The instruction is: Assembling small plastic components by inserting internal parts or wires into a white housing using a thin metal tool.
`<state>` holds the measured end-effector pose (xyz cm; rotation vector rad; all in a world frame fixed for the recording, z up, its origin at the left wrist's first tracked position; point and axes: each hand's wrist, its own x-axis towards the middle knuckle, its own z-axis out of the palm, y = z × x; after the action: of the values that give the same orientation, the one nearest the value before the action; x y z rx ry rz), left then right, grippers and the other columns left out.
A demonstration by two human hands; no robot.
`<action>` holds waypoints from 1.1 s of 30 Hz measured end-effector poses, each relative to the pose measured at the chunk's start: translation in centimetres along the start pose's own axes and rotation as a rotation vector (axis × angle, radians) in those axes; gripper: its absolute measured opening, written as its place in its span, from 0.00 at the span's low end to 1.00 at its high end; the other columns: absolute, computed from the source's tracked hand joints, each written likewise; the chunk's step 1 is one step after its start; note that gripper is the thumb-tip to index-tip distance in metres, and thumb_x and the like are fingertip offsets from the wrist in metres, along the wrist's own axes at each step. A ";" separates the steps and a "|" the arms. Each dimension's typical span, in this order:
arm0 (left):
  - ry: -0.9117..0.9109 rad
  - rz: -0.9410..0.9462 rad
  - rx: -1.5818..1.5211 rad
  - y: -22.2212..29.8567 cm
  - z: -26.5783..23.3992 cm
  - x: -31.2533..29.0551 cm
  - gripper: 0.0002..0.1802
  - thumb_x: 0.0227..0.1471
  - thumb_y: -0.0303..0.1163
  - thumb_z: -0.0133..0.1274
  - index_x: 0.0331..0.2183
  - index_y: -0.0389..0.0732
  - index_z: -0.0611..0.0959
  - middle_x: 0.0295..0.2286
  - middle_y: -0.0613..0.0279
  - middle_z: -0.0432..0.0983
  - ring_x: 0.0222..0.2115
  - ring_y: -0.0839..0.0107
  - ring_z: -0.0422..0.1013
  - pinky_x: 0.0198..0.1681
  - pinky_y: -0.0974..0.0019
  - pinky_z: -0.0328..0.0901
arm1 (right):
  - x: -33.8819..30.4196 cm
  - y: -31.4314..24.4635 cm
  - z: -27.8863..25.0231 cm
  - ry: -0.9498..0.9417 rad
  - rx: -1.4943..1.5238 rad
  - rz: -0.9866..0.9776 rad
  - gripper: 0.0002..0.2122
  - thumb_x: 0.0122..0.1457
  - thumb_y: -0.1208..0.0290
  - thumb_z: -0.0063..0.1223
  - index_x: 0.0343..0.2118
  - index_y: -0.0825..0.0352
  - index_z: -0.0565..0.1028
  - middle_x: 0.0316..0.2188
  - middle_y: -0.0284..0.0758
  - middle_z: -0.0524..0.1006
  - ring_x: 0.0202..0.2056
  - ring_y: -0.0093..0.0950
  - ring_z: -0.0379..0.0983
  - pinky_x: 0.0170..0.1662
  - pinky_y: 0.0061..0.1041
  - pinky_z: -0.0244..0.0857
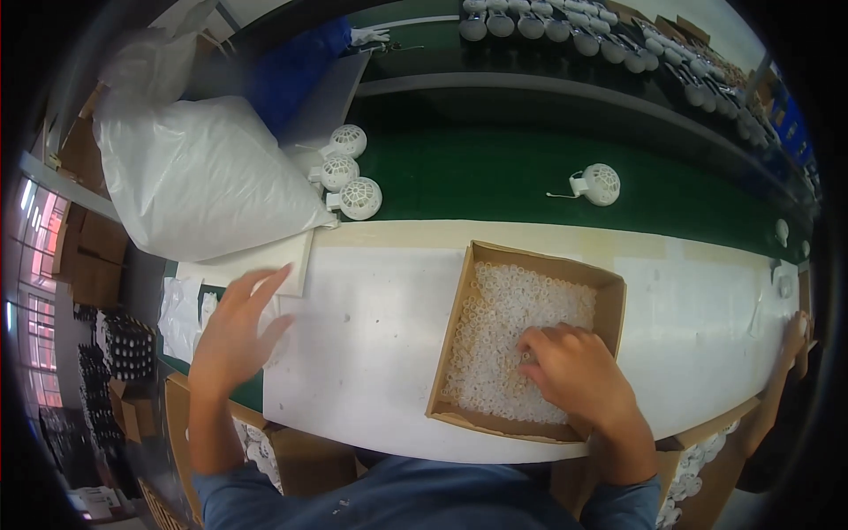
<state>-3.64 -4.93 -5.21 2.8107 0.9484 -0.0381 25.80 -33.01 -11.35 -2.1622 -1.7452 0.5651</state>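
A shallow cardboard box [455,340] stands on the white board [353,344] in front of me, filled with small translucent plastic rings [503,318]. My right hand [574,367] reaches into it from the right, its fingers curled together at the top of the pile. What its fingertips hold, if anything, is hidden. Over the left end of the board hovers my left hand [237,331], fingers apart and nothing in it. It is nearest to a pale flat panel [305,261] and some white plastic wrapping [181,314].
A big white plastic bag [203,181] bulges at the left, beside several round white fixtures with vented domes [360,198]. Another such fixture [601,185] lies on the green surface [477,168]. Rows of bulbs [530,26] line the back shelf. Another person's arm [782,371] shows at far right.
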 end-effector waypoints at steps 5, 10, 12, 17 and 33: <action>0.231 0.229 -0.366 0.8 3.4 15.2 0.35 0.57 0.35 0.58 0.65 0.52 0.68 0.60 0.45 0.64 0.63 0.47 0.59 0.65 0.54 0.56 | 0.4 0.3 0.5 0.004 0.067 -0.015 0.10 0.53 0.71 0.64 0.36 0.64 0.76 0.28 0.41 0.81 0.35 0.44 0.79 0.39 0.40 0.73; 0.254 -0.212 0.359 1.1 7.9 28.9 0.39 0.54 0.46 0.60 0.65 0.57 0.66 0.64 0.47 0.60 0.65 0.45 0.57 0.64 0.47 0.58 | 0.0 1.2 0.9 0.037 0.101 -0.027 0.09 0.55 0.71 0.63 0.36 0.65 0.76 0.28 0.43 0.80 0.35 0.45 0.79 0.39 0.41 0.73; 0.235 -0.256 0.278 0.8 7.5 29.6 0.37 0.54 0.48 0.60 0.63 0.56 0.68 0.62 0.47 0.64 0.62 0.45 0.61 0.62 0.49 0.60 | 0.2 1.5 1.4 0.061 0.106 -0.026 0.09 0.55 0.71 0.63 0.36 0.65 0.76 0.28 0.43 0.81 0.35 0.45 0.79 0.38 0.41 0.73; 0.134 -0.084 0.007 2.4 7.2 27.3 0.32 0.53 0.52 0.60 0.57 0.52 0.74 0.51 0.46 0.77 0.51 0.48 0.74 0.55 0.53 0.67 | -0.7 1.8 1.6 0.099 0.105 -0.053 0.10 0.55 0.70 0.63 0.36 0.66 0.76 0.28 0.43 0.81 0.34 0.45 0.79 0.38 0.41 0.73; 0.233 0.081 0.037 9.9 8.3 9.4 0.26 0.51 0.45 0.62 0.51 0.54 0.78 0.50 0.57 0.71 0.47 0.52 0.72 0.49 0.44 0.62 | -0.4 2.1 1.6 0.101 0.136 -0.088 0.09 0.55 0.72 0.61 0.35 0.69 0.75 0.25 0.44 0.80 0.32 0.45 0.79 0.36 0.42 0.74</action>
<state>10.09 -8.44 -12.59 2.9312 0.8859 0.2909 26.78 -33.86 -13.72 -1.9764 -1.6881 0.5267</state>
